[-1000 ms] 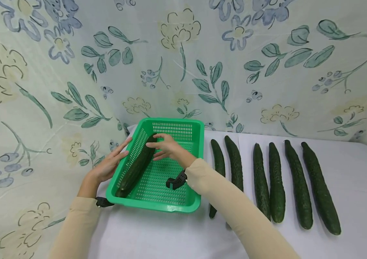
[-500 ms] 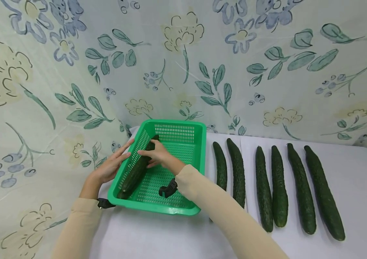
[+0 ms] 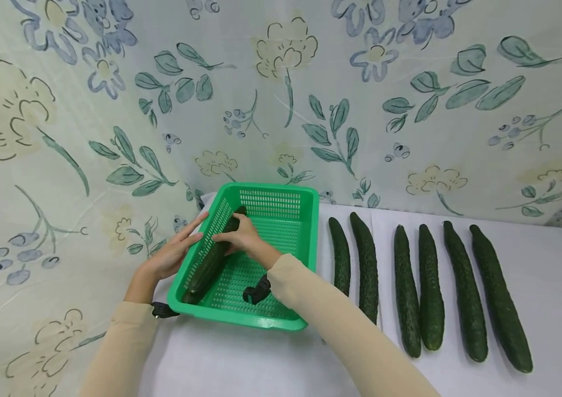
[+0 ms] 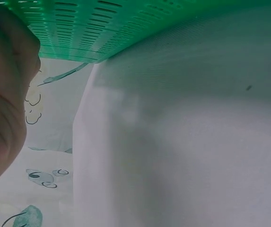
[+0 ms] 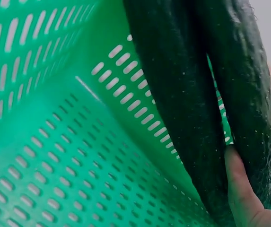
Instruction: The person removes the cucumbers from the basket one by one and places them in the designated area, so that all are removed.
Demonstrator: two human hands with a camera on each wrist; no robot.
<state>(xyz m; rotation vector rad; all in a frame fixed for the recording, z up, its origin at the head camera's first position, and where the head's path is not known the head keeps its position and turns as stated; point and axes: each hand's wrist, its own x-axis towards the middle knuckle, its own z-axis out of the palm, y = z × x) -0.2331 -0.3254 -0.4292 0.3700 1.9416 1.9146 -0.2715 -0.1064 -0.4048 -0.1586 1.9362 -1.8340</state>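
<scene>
A green plastic basket (image 3: 246, 320) with slotted walls stands on the white cloth. Along its left wall lie two dark green cucumbers side by side, plain in the right wrist view; the upper cucumber (image 3: 206, 271) largely covers the lower cucumber (image 5: 173, 94) in the head view. My right hand (image 3: 242, 236) reaches into the basket and grips one cucumber (image 5: 241, 85), thumb in the gap between the pair and fingers on the far side. My left hand (image 3: 171, 256) rests on the basket's left wall from outside, fingers stretched, tips at the rim.
Right of the basket several cucumbers (image 3: 432, 292) lie in a row on the white cloth (image 3: 558, 286), roughly lengthwise to me. My right forearm (image 3: 340, 325) passes over the near ends of the leftmost ones. A flowered curtain (image 3: 281, 110) hangs behind and to the left.
My right hand has come down from loosely above the cucumber to grip it, shifting slightly toward me. The cucumber stays by the left wall. My left hand keeps its place on the basket.
</scene>
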